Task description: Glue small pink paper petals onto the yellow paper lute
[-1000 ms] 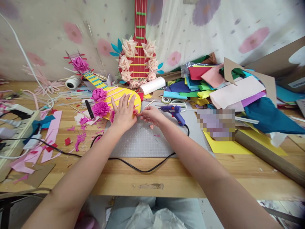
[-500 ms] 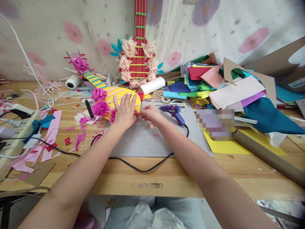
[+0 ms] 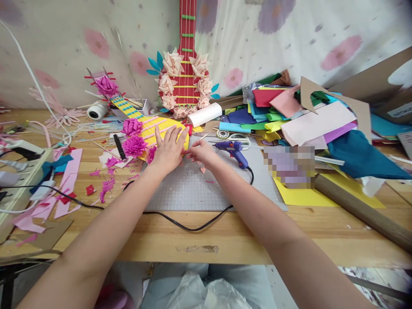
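Observation:
A yellow paper guitar [image 3: 148,132] with pink strips and blue frets lies slanted on the table and the grey cutting mat [image 3: 206,189]. Magenta paper flowers [image 3: 134,146] line its near left side. My left hand [image 3: 169,150] rests on the guitar's body with its fingers spread. Right at the body's lower right edge, my right hand [image 3: 202,152] has its fingertips pinched together; anything between them is hidden. A thin pale stick [image 3: 203,137] shows just beyond that hand. The blue glue gun [image 3: 233,150] lies to the right on the mat.
A red paper guitar [image 3: 186,81] with peach flowers stands at the back. Coloured paper [image 3: 267,111] is piled at the right, near a brown tube [image 3: 360,212]. A black cable [image 3: 189,229] crosses the front. Pink scraps [image 3: 107,185] and a power strip [image 3: 27,189] lie left.
Both hands stay at the guitar's lower edge with almost the same pose. The whole view has shifted very slightly.

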`<state>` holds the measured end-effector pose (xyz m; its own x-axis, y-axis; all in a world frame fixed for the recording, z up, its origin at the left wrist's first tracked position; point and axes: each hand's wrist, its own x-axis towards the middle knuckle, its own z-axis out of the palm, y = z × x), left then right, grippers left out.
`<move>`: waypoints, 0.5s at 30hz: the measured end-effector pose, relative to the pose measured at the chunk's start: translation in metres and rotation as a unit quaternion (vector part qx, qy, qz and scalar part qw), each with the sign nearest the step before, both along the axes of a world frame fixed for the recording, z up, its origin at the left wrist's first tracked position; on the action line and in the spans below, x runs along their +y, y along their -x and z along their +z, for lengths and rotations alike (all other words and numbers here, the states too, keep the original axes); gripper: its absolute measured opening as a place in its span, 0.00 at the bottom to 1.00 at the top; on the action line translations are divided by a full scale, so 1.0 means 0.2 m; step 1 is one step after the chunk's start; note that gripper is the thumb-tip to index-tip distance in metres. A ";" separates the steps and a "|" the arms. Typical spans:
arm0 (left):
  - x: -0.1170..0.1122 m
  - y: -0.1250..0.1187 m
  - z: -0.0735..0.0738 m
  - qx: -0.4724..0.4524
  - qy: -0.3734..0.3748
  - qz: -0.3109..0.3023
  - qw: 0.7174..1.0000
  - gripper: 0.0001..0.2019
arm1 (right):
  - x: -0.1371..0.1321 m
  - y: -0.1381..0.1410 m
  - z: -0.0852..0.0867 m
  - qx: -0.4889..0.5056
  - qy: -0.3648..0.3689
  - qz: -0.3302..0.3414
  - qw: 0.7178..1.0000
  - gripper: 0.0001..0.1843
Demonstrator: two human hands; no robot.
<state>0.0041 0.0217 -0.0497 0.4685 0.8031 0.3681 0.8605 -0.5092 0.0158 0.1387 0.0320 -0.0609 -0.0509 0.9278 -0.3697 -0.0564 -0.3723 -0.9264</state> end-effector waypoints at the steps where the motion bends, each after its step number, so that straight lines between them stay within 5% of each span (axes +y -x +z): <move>1: 0.00 0.00 0.00 0.002 0.000 -0.002 1.000 0.35 | 0.00 0.00 0.00 0.002 0.000 0.001 1.000 0.17; 15: 0.01 0.04 0.04 -0.032 0.000 0.035 0.999 0.34 | -0.02 -0.04 0.01 -0.012 0.006 0.002 1.000 0.17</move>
